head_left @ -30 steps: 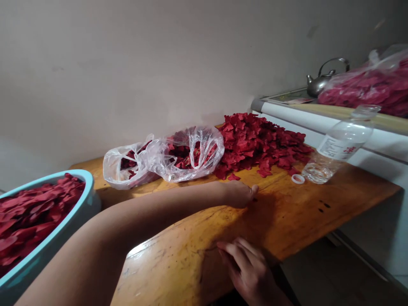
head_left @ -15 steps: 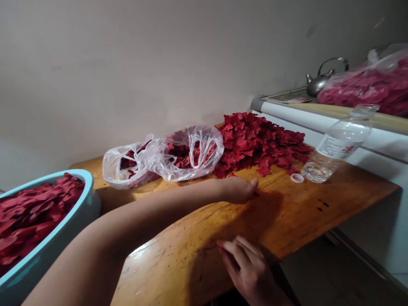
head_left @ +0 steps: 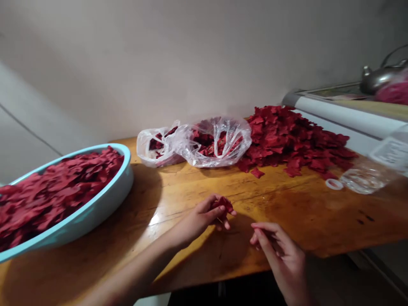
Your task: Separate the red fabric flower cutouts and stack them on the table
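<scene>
My left hand (head_left: 204, 216) is closed on a small bunch of red petal pieces (head_left: 223, 205) just above the wooden table (head_left: 134, 221). My right hand (head_left: 280, 250) hovers at the table's near edge, a little to the right of the left, its fingers loosely curled with nothing seen in them. A big loose heap of red petal pieces (head_left: 287, 140) lies at the back right of the table. Beside the heap sit two clear plastic bags (head_left: 216, 142) with more red pieces inside.
A light-blue basin (head_left: 95, 212) full of red pieces stands at the left. A clear plastic bottle (head_left: 372, 170) lies on its side at the right, a white ring (head_left: 333, 184) next to it. Behind the bottle a white appliance (head_left: 347, 117) carries a metal kettle (head_left: 379, 76).
My left hand has drawn back from the heap towards me, now with red pieces in it. The view has swung left. My right hand has shifted right along the table edge.
</scene>
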Demonstrator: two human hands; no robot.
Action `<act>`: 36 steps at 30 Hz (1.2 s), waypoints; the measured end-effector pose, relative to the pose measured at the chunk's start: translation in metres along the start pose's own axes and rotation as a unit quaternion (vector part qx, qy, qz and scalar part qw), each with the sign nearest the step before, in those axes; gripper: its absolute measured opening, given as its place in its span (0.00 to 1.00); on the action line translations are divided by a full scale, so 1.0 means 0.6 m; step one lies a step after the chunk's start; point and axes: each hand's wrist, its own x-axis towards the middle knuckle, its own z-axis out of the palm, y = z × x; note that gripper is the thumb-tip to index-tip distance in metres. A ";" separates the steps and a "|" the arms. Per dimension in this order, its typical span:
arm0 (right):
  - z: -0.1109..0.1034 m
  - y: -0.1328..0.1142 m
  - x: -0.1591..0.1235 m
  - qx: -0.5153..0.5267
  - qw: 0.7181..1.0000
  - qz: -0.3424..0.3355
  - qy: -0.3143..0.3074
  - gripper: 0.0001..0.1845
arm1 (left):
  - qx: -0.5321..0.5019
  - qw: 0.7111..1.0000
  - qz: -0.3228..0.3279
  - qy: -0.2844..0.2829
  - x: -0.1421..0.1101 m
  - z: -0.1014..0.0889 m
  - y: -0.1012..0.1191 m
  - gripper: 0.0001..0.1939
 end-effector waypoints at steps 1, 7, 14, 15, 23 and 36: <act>0.003 0.000 0.000 0.006 1.000 0.011 -0.010 0.07 | -0.022 0.999 -0.013 0.033 -0.016 0.000 -0.008 0.12; 0.026 -0.005 0.002 0.015 0.994 0.053 -0.093 0.08 | -0.123 0.984 -0.053 0.118 -0.058 -0.004 -0.060 0.12; 0.058 -0.035 0.021 0.013 0.976 0.102 -0.191 0.14 | -0.098 0.978 -0.060 0.171 -0.061 -0.010 -0.087 0.15; 0.065 -0.038 0.024 0.027 0.972 0.109 -0.208 0.15 | -0.082 0.979 -0.060 0.178 -0.061 -0.010 -0.088 0.16; 0.087 -0.016 0.051 0.037 0.957 0.154 -0.242 0.15 | -0.077 0.986 -0.007 0.145 -0.067 -0.024 -0.098 0.14; 0.093 -0.061 0.046 -0.064 0.961 0.051 -0.264 0.12 | -0.026 0.978 -0.033 0.206 -0.077 -0.024 -0.087 0.18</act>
